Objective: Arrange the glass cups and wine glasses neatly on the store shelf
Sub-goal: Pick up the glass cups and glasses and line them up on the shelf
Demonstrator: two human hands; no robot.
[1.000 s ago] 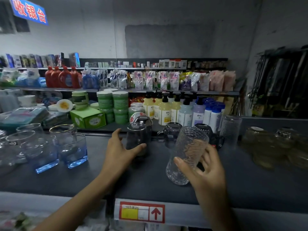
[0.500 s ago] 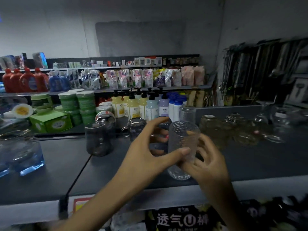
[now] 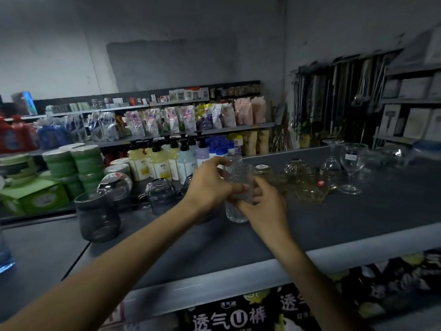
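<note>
A tall clear textured glass cup (image 3: 238, 173) is held upright above the dark shelf top (image 3: 334, 225), gripped by both hands. My left hand (image 3: 210, 185) wraps its left side and my right hand (image 3: 265, 206) holds its lower right side. A smoky grey cup (image 3: 97, 213) stands to the left, with two upturned grey mugs (image 3: 160, 189) behind it. To the right sit several amber-tinted glass cups (image 3: 307, 189), an upturned wine glass (image 3: 330, 163) and an upright wine glass (image 3: 353, 163).
Behind the shelf top stand pump bottles (image 3: 164, 161), green stacked tubs (image 3: 78, 166) and a green box (image 3: 35, 197). A blue-based glass (image 3: 4, 256) shows at the left edge. Hanging utensils (image 3: 334, 96) and boxed goods fill the right wall. Packaged goods lie below the shelf's front edge.
The view has swung right, bringing the wine glasses into sight. My left hand left the grey cup and joined my right hand on the textured cup, which moved up and back slightly.
</note>
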